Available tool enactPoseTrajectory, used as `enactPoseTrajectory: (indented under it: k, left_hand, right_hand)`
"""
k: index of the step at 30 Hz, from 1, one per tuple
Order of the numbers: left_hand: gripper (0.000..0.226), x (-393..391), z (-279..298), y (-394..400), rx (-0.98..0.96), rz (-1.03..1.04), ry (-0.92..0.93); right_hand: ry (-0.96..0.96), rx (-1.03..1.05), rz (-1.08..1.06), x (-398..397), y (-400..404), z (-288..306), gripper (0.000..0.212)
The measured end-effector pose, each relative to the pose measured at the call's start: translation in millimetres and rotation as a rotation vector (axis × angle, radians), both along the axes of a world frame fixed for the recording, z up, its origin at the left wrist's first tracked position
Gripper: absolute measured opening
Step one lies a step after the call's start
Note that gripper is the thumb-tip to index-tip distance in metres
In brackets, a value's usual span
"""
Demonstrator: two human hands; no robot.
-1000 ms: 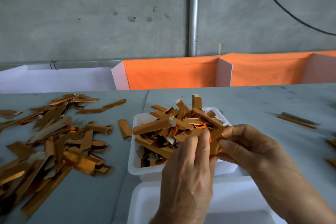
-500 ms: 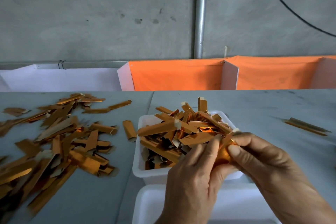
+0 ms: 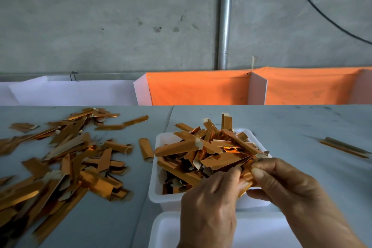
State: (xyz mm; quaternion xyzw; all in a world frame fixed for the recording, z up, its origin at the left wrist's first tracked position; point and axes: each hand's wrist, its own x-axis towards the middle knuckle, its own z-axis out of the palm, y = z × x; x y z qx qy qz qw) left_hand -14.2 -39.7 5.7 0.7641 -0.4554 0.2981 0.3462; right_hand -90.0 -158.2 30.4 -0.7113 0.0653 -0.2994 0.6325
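A white plastic tub (image 3: 155, 191) on the grey table is heaped with shiny copper-coloured card pieces (image 3: 209, 147). Over its near right corner my left hand (image 3: 209, 207) and my right hand (image 3: 285, 185) meet, and together they pinch one small copper piece (image 3: 246, 176) between fingertips and thumbs. Most of that piece is hidden by my fingers.
A wide loose pile of the same copper pieces (image 3: 60, 163) covers the table on the left. A second white tub (image 3: 167, 231) sits nearest me, under my wrists. Two thin strips (image 3: 344, 147) lie at the right. White and orange dividers (image 3: 201, 88) line the table's far edge.
The view has shifted slightly, so the tub sits further right in the picture. My fingers have reworked their pinch on the small copper piece above the tub's corner.
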Motion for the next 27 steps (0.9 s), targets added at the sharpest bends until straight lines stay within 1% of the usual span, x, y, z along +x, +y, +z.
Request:
enactPoseTrajectory:
  k: [5,8,10,13,14,15,17,19,21,22,24,25,27]
  left_hand:
    - [0.033,0.6,1.1,1.7,0.064,0.022,-0.019]
    - [0.032,1.4,2.8,4.4,0.077,-0.026,0.007]
    - [0.028,1.3,2.1,4.1,0.087,-0.054,0.017]
    - [0.025,-0.2,-0.9,-0.2,0.107,-0.057,0.033]
    - [0.029,-0.3,0.2,-1.0,0.111,-0.076,0.062]
    - [0.039,-0.6,1.6,-1.8,0.127,-0.101,0.103]
    - [0.057,-0.8,1.7,-4.5,0.174,-0.101,0.13]
    - [0.06,-1.2,1.3,-6.9,0.191,-0.087,0.143]
    - [0.054,-1.2,1.4,-5.2,0.19,-0.112,0.207]
    - [0.051,0.1,0.7,-3.5,0.18,-0.119,0.243]
    - [0.052,3.6,-0.7,-1.4,0.109,-0.128,0.315]
    - [0.053,5.3,-3.0,-0.2,0.065,-0.148,0.351]
    - [0.05,6.3,-5.6,2.0,0.003,-0.189,0.391]
  right_hand:
    - [-0.066,-0.159,-0.039,-1.0,4.2,2.3,0.007]
    - [-0.05,-0.126,-0.004,-2.4,0.8,5.9,0.005]
    - [-0.031,-0.088,0.002,-2.7,-1.1,7.5,0.008]
    - [-0.012,-0.11,-0.085,-2.1,0.2,5.3,0.007]
    - [-0.009,-0.127,-0.115,-1.8,1.3,4.7,0.005]
    - [-0.006,-0.147,-0.144,-1.4,1.4,3.8,0.005]
    - [0.016,-0.186,-0.202,-0.9,-1.8,-0.3,0.018]
    - [0.046,-0.186,-0.236,0.1,-3.5,-3.5,0.03]
    - [0.043,-0.182,-0.23,2.4,-1.8,-5.5,0.031]
    - [0.024,-0.177,-0.213,3.2,0.1,-5.4,0.026]
    - [-0.005,-0.132,-0.146,2.0,3.1,-2.2,0.008]
    - [-0.019,-0.093,-0.115,0.6,3.3,-0.3,0.008]
    - [-0.045,-0.035,-0.054,-2.7,0.8,4.0,0.014]
